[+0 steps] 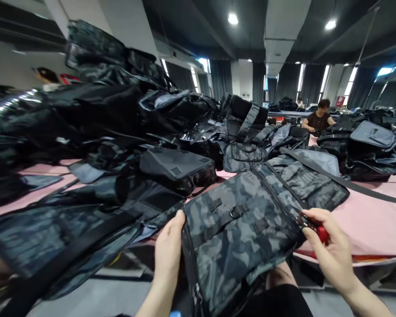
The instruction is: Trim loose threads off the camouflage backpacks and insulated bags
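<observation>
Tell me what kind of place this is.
Probably a bag-making workshop: heaps of dark bags cover a long pink table, the hands work on a camouflage bag, and another person sits at a farther table.

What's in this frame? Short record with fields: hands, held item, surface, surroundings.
left hand: grips the left edge of the camouflage bag
right hand: at the bag's right edge, holding a red-handled tool; tool type unclear
bag: dark grey camouflage, D-ring on front, held over the table edge
table: pink top
pile of bags: black and camouflage, stacked high at left and behind
other person: seated at a far table
</observation>
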A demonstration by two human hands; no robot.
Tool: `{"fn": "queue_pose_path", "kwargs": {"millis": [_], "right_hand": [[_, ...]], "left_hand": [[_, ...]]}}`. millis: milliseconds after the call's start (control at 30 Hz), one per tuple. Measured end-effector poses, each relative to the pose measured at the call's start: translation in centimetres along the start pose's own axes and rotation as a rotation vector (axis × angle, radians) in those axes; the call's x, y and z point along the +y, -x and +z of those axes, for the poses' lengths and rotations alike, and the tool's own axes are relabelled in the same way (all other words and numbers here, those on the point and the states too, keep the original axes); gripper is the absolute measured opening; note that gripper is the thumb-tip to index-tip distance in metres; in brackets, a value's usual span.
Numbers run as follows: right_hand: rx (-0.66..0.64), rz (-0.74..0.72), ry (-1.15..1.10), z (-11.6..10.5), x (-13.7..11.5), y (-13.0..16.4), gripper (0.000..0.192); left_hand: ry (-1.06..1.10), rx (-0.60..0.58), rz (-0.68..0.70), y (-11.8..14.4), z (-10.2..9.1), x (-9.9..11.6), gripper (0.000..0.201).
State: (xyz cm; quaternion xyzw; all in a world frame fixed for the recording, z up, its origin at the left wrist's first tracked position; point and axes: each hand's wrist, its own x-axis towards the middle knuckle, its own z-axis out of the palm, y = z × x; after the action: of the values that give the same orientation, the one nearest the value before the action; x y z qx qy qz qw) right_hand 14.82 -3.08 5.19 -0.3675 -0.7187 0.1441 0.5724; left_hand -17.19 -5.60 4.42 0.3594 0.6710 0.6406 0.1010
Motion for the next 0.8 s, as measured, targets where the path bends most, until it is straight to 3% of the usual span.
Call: {"fn": "queue_pose_path", "kwargs": {"millis": [167, 333, 433, 533, 600, 667, 800], "right_hand": [[-0.064, 0.006, -0.050, 2.4, -0.4, -0.9, 0.020], [-0.137, -0.103, -0.079, 3.8, -2.6, -1.6, 0.022], [-0.243, -0.143, -0.075, 5.3, -3.1, -2.3, 0.023], [-0.276, -0.135, -0.025, 6.4, -2.8, -2.9, 0.021], [-0.263, -0.131, -0.010, 6.7, -2.5, -3.1, 0.020], [-0.251, -0.135, -0.012, 6.6, -2.5, -3.2, 0.020], [-0.253, -0.107, -0.031, 6.4, -2.9, -3.0, 0.022]], "left_hand": [[0.132, 0.006, -0.189, 0.7, -0.6, -1.0, 0.037], [0.120, -0.037, -0.181, 1.1, -1.5, -2.2, 0.040], [-0.083, 0.046, -0.032, 1.4, -2.2, -2.4, 0.040], [-0.298, 0.213, 0.316, 2.3, -2.8, -1.4, 0.034], [-0.338, 0.140, 0.527, 3.1, -3.0, 0.0, 0.024], [-0.311, -0.040, 0.652, 3.8, -2.6, 1.6, 0.015], [-0.281, -0.339, 0.737, 4.0, -0.4, 4.5, 0.014]]}}
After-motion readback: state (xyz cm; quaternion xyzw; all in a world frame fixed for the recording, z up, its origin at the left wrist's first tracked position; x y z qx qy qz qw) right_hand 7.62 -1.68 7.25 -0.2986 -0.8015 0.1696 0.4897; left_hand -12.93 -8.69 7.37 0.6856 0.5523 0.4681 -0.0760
